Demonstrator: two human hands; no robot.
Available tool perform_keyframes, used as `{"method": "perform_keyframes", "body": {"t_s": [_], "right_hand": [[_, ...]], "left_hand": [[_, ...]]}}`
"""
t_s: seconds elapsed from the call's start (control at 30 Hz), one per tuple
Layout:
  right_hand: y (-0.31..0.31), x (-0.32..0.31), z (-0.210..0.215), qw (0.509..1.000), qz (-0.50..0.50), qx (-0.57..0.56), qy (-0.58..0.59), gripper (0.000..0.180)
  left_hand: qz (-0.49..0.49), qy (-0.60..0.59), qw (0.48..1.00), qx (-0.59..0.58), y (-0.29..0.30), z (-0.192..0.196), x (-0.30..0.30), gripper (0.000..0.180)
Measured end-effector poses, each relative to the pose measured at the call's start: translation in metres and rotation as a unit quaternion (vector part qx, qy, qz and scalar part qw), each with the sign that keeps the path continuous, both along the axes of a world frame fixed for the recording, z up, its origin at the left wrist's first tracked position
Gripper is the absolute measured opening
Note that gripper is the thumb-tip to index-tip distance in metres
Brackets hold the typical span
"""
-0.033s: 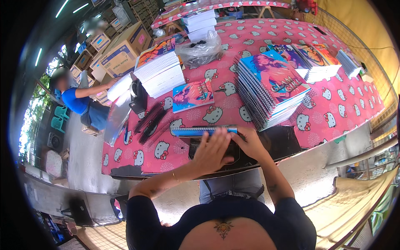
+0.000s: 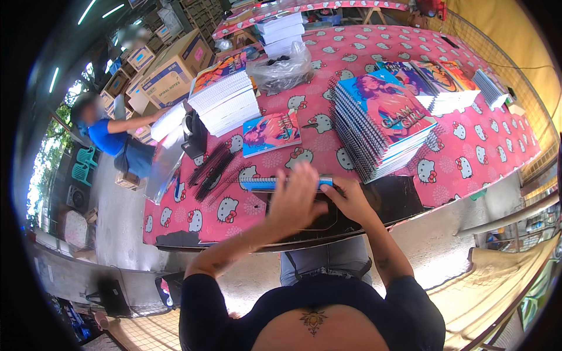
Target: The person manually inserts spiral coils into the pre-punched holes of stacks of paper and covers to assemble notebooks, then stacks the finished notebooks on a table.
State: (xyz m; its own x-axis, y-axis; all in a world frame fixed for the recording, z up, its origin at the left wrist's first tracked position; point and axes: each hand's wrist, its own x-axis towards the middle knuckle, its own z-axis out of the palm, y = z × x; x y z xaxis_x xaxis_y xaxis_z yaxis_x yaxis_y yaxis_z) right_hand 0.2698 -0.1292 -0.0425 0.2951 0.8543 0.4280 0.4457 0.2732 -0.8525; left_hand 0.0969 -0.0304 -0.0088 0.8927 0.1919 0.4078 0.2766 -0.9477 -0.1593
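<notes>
A blue-edged spiral notebook [image 2: 257,184] lies at the table's near edge, its bound edge running left to right. My left hand [image 2: 295,202] is over its middle, fingers stretched out and slightly blurred; whether the palm presses on it I cannot tell. At the notebook's right end, my right hand [image 2: 346,198] pinches the corner between thumb and fingers. Beneath both hands is a black board [image 2: 398,199]. Loose black spiral coils [image 2: 213,172] lie left of the notebook. Just beyond it rests a pad with a pink and blue illustrated cover [image 2: 271,134].
A tall stack of spiral notebooks [image 2: 380,117] stands to the right, with more piles behind. White page blocks [image 2: 225,102], a plastic bag [image 2: 281,73] and a black tool [image 2: 193,134] sit farther left. A co-worker in blue [image 2: 108,137] reaches to the table's left side, near cardboard boxes [image 2: 175,73].
My left hand has slid a little left along the notebook, its fingers now more blurred. My right hand stays at the right end. The co-worker has shifted slightly.
</notes>
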Motion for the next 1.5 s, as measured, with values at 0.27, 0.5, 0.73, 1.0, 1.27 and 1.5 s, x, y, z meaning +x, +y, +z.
{"method": "perform_keyframes", "body": {"t_s": [0.27, 0.5, 0.73, 1.0, 1.27, 1.5], "right_hand": [[0.004, -0.009, -0.002, 0.999, -0.019, 0.034, 0.022, 0.019], [-0.007, -0.006, 0.023, 1.0, -0.013, -0.024, 0.001, 0.021], [-0.006, 0.031, 0.048, 0.992, 0.095, -0.059, 0.051, 0.018], [0.01, 0.004, 0.048, 0.983, -0.093, 0.019, -0.157, 0.016], [-0.064, 0.051, 0.112, 0.9, -0.344, 0.197, -0.18, 0.04], [-0.052, 0.067, 0.15, 0.848, -0.264, 0.284, -0.363, 0.052]], "left_hand": [[-0.002, -0.041, 0.998, -0.039, 0.004, -0.001, 0.011, 0.086], [-0.033, -0.109, 0.987, -0.117, 0.0, 0.017, 0.007, 0.058], [-0.087, -0.157, 0.967, -0.183, 0.019, 0.024, 0.009, 0.016], [-0.051, -0.145, 0.979, -0.137, 0.002, 0.039, 0.007, 0.021], [-0.141, -0.421, 0.896, -0.017, 0.03, 0.147, 0.023, 0.027], [-0.239, -0.481, 0.758, -0.369, 0.016, 0.221, 0.141, 0.045]]}}
